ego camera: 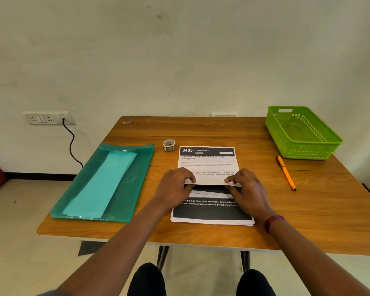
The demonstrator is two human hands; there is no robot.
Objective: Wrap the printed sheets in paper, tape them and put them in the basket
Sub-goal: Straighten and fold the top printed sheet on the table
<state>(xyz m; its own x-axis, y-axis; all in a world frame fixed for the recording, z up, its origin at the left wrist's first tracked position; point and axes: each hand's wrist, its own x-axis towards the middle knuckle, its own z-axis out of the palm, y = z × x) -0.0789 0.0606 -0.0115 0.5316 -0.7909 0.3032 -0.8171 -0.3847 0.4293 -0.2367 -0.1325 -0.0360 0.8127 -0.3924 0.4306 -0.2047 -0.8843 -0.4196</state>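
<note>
- So, left hand (175, 185) and right hand (247, 189) each pinch a raised fold of the printed sheets (209, 165), mid table (308, 201), toward near edge.
- Just off their far-left corner: tape roll (168, 145).
- Between them and basket (308, 152) at far-right corner: pen (286, 173).
- Left edge: teal folder (124, 189).

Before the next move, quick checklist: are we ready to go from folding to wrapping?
1. Grip: left hand and right hand both pinch the printed sheets at the fold: ok.
2. Fold edges lined up: cannot tell, the hands cover the corners.
3. Wrapping: the teal paper lies inside the green folder: not ok.
4. Tape: the tape roll sits beside the sheets' far-left corner: ok.
5. Drop-off: the basket holds nothing: ok.
</note>
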